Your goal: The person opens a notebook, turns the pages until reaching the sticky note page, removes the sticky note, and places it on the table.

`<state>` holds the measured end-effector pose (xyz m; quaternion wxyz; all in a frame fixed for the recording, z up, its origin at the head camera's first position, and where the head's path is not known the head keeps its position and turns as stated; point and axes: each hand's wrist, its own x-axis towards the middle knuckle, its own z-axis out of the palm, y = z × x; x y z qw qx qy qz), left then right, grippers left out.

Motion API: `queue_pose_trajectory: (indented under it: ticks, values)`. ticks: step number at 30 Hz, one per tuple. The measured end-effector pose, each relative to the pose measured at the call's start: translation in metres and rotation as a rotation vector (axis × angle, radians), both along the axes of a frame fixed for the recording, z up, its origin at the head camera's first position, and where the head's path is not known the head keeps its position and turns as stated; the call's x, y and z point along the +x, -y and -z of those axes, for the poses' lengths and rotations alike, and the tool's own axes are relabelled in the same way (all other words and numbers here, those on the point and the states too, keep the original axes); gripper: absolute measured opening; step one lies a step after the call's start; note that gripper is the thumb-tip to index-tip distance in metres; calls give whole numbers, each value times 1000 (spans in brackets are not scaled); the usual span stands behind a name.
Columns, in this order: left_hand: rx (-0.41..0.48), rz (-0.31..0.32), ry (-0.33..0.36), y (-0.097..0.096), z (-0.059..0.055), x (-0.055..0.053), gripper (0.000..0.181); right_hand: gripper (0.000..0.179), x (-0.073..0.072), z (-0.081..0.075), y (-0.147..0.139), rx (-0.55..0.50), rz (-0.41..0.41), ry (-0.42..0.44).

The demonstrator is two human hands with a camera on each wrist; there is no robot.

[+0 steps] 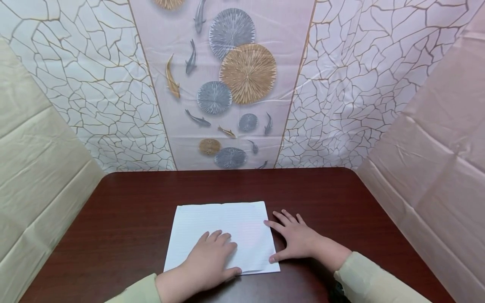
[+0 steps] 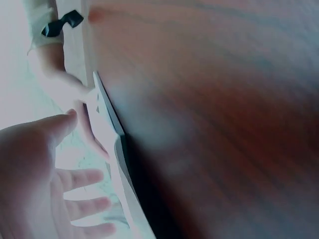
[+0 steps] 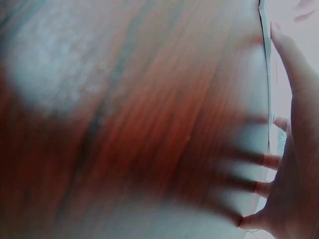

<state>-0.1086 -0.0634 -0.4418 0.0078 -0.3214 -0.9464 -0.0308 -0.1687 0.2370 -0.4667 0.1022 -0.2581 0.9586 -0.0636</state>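
Left grip (image 1: 207,261) is lying relaxed and wide, holding nothing, over the lower middle of the lined notebook (image 1: 227,219), which is resting on the worktop (image 1: 113,235). Right grip (image 1: 297,240) is spreading wide beside its right edge, index finger and thumb reaching the paper; its long axis isn't showing clearly.

We are looking at a white notebook (image 1: 246,223), which is lying open and face up on the table (image 1: 125,227), around the middle of the table's width and well apart from its far edge. Faint ruled lines are running across its pages, roughly parallel to that far edge.
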Motion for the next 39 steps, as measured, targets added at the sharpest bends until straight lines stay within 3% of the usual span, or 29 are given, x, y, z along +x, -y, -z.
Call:
queue_pose_trajectory:
  ticks: [8,13,30,39]
  values:
    - [-72,202,-240,-16,-4,4,46,109,-1,1,1,7,7,-22]
    - [-103,276,-305,-23,-3,2,44,107,-1,0,3,4,8,-30]
    - [-72,288,-376,-33,4,2,16,108,2,2,2,25,9,-59]
    - [-97,266,-334,-34,0,2,16,120,1,-3,-4,-8,26,-23]
